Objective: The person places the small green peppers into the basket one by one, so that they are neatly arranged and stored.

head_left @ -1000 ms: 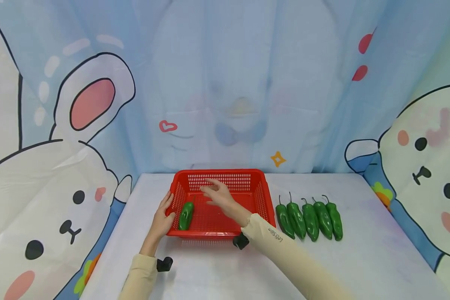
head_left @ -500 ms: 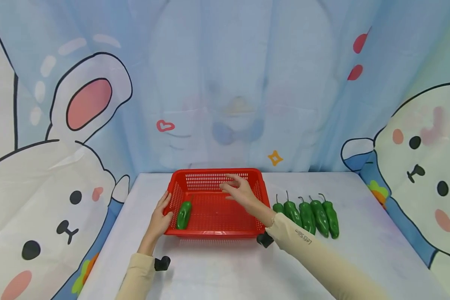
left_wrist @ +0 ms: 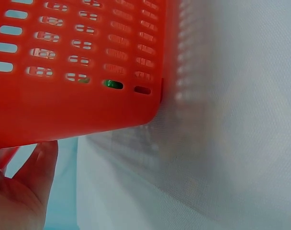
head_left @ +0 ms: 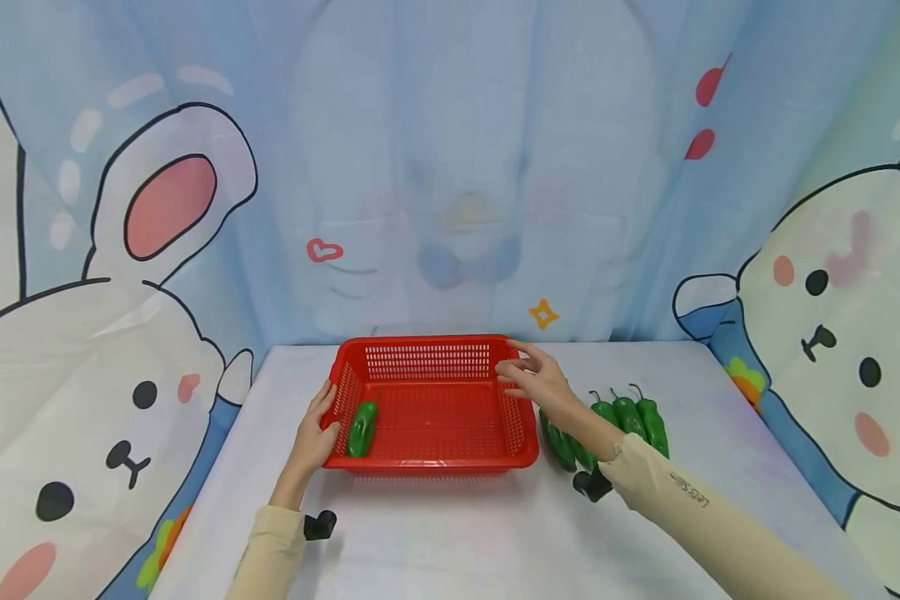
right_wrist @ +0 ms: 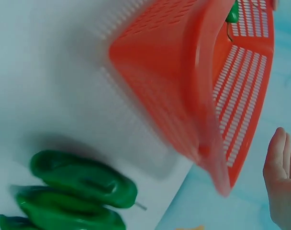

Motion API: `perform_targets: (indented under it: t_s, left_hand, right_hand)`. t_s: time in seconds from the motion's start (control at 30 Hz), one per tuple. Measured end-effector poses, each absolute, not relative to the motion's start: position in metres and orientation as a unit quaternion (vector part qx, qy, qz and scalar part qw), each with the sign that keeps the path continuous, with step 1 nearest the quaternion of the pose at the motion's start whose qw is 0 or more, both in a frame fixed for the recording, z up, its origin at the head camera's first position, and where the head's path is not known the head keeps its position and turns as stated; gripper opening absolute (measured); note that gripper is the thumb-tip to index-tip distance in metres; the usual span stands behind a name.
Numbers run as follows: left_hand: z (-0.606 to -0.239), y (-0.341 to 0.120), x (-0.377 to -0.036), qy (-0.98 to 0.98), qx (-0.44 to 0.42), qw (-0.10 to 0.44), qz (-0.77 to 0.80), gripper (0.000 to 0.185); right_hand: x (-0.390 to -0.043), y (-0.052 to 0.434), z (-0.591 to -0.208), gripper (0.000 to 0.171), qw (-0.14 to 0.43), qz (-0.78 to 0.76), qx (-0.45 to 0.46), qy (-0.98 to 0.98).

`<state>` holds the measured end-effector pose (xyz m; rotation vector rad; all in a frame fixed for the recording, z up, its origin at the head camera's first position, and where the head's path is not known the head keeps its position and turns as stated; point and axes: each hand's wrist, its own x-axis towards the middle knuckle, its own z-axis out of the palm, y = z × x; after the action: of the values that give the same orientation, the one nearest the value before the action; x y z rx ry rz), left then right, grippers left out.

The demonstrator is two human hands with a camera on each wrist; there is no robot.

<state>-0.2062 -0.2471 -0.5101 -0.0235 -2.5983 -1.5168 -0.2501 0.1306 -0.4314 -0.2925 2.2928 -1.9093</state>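
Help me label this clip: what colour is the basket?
The basket is red, showing best in the head view.

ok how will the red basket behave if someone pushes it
The red basket will probably slide rather than tip, being wide, low and flat on the table. It looks light for its size: its walls are thin and slotted, and it holds only one green pepper. That glossy, rounded pepper might roll or slide inside if the push is sudden.
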Motion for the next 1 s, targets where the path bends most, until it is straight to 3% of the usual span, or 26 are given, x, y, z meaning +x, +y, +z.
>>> perform_targets:
  t_s: [0.33, 1.0]
  left_hand:
    - [-0.514, -0.249, -0.205, -0.858, -0.020, 0.085, -0.506, 0.066]
    - [-0.510, -0.246, -0.206, -0.862, -0.010, 0.064, -0.502, 0.066]
  right_hand:
    - [-0.244, 0.168, -0.430, 0.071, 0.049, -0.654, -0.079, 0.751]
    - [-0.232, 0.255, -0.437, 0.072, 0.020, -0.623, -0.056, 0.780]
